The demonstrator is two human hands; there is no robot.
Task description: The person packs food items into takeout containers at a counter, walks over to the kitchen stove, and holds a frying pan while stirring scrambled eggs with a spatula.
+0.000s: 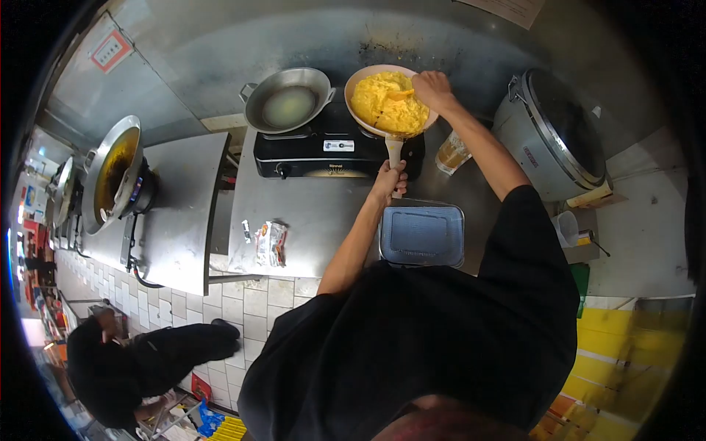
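Yellow scrambled egg fills much of a light-coloured frying pan on the right burner of a black gas stove. My left hand is wrapped round the pan's pale handle. Above the pan's right side, my right hand is closed on an orange spatula, whose end lies in the egg. On the left burner stands a metal wok with cloudy liquid inside. A blue-grey lidded container lies on the steel counter below the pan.
A large lidded pot stands at the right, near a clear tub with brown contents. An opened packet lies on the counter. Further left, a wok of dark oil sits on another counter. Another person is at lower left.
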